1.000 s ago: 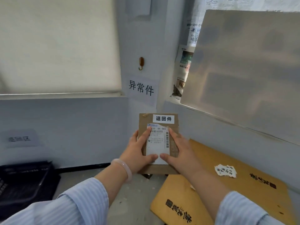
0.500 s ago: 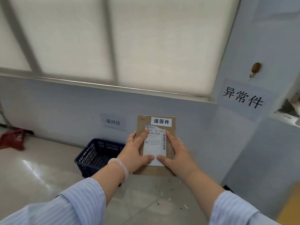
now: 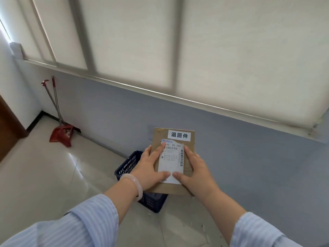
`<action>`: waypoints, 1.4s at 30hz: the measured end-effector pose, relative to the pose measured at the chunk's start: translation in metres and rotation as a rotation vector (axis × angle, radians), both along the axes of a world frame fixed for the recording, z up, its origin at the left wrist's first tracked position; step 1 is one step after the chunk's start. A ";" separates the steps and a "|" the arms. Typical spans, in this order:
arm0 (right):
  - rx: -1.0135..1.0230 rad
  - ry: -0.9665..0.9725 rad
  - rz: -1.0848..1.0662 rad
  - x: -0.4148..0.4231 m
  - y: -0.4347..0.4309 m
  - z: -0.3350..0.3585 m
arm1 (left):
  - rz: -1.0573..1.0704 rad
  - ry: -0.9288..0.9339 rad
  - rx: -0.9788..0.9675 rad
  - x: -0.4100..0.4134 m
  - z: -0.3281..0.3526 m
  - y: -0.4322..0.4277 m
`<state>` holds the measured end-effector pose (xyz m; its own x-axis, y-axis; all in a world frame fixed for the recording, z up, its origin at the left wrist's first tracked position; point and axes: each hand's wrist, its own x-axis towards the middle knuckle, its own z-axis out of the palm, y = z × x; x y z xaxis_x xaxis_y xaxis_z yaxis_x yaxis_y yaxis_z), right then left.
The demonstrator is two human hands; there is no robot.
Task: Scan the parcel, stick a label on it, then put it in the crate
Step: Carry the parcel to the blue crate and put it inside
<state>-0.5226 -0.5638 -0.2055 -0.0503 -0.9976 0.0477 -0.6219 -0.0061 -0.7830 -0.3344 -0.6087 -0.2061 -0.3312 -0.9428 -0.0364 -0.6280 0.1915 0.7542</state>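
Two arms in pale blue striped sleeves (image 3: 85,221) are reaching forward, the left wrist wearing a pale pink bangle (image 3: 132,186). The left hand (image 3: 148,171) and the right hand (image 3: 196,172) are clamping a flat brown cardboard parcel (image 3: 173,189) by its opposite side edges, thumbs lying on its face with tips nearly meeting over the lower end of a white barcoded shipping slip (image 3: 171,162). A small white label with black characters (image 3: 179,135) is sitting near the parcel's top edge. The parcel is being held in the air, above and partly overlapping the dark blue perforated plastic crate (image 3: 128,164) standing on the pale tiled floor (image 3: 44,175) against the blue-grey wall (image 3: 114,111). Risk, in my judgement: the parcel is hiding the crate's far rim, so an early release could be catching that rim or tipping the parcel onto the floor; the slip's torn upper edge could be lifting under sliding thumbs. A red dustpan (image 3: 61,135) is leaning further off
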 end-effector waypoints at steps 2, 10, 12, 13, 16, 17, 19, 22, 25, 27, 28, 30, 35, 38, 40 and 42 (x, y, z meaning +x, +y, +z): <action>-0.007 -0.007 0.015 0.005 -0.034 0.000 | 0.029 -0.016 0.003 0.006 0.002 -0.031; 0.009 -0.005 0.069 0.034 -0.146 0.001 | 0.092 -0.006 0.027 0.037 -0.004 -0.136; 0.031 -0.007 0.073 0.046 -0.168 -0.003 | 0.098 -0.007 0.039 0.049 -0.011 -0.159; 0.038 -0.011 0.072 0.053 -0.179 -0.006 | 0.095 -0.006 0.041 0.056 -0.014 -0.170; 0.055 -0.006 0.045 0.076 -0.213 -0.015 | 0.078 -0.004 0.051 0.077 -0.024 -0.209; 0.063 -0.004 0.030 0.085 -0.225 -0.018 | 0.068 -0.004 0.057 0.086 -0.027 -0.222; 0.073 -0.004 -0.008 0.105 -0.247 -0.025 | 0.037 -0.004 0.064 0.104 -0.033 -0.250; 0.089 -0.012 -0.072 0.140 -0.278 -0.033 | -0.028 -0.015 0.086 0.134 -0.039 -0.292; 0.130 -0.023 -0.144 0.169 -0.307 -0.043 | -0.106 -0.041 0.117 0.157 -0.045 -0.332; 0.150 -0.015 -0.187 0.181 -0.324 -0.050 | -0.153 -0.041 0.124 0.166 -0.050 -0.354; 0.161 -0.005 -0.209 0.184 -0.332 -0.053 | -0.170 -0.043 0.135 0.168 -0.054 -0.364; 0.184 0.005 -0.242 0.187 -0.345 -0.059 | -0.207 -0.046 0.157 0.169 -0.063 -0.383; 0.254 0.022 -0.294 0.177 -0.377 -0.092 | -0.280 -0.078 0.195 0.159 -0.093 -0.423; 0.293 0.009 -0.310 0.167 -0.398 -0.120 | -0.301 -0.108 0.223 0.147 -0.118 -0.447; 0.304 -0.003 -0.302 0.160 -0.408 -0.135 | -0.291 -0.107 0.232 0.141 -0.135 -0.459; 0.320 -0.016 -0.295 0.151 -0.420 -0.155 | -0.280 -0.114 0.248 0.134 -0.155 -0.470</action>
<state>-0.3711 -0.9838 -0.3602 -0.3335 -0.9048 -0.2647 -0.5484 0.4146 -0.7263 -0.2008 -1.0791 -0.3615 -0.5549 -0.7746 -0.3034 -0.6600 0.1879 0.7274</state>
